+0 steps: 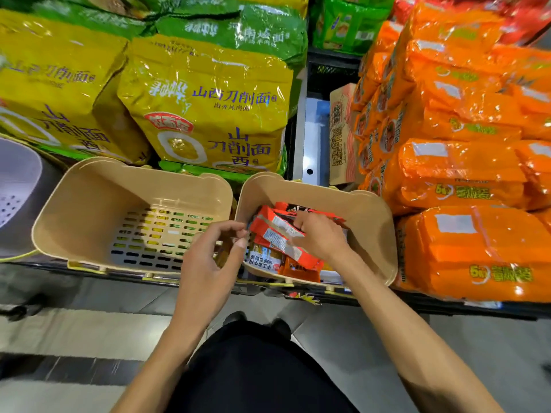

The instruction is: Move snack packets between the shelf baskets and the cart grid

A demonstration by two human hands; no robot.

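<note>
Right hand (319, 238) grips red packets (277, 231) in basket (372, 222); orange bags (465, 174) crowd beside.

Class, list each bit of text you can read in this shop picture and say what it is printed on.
"山西刀削面": on the yellow noodle bag.
"量贩装": on the orange multipack.
Green bags, cardboard box and red snack packets: the print is too blurred or small to read.
</note>
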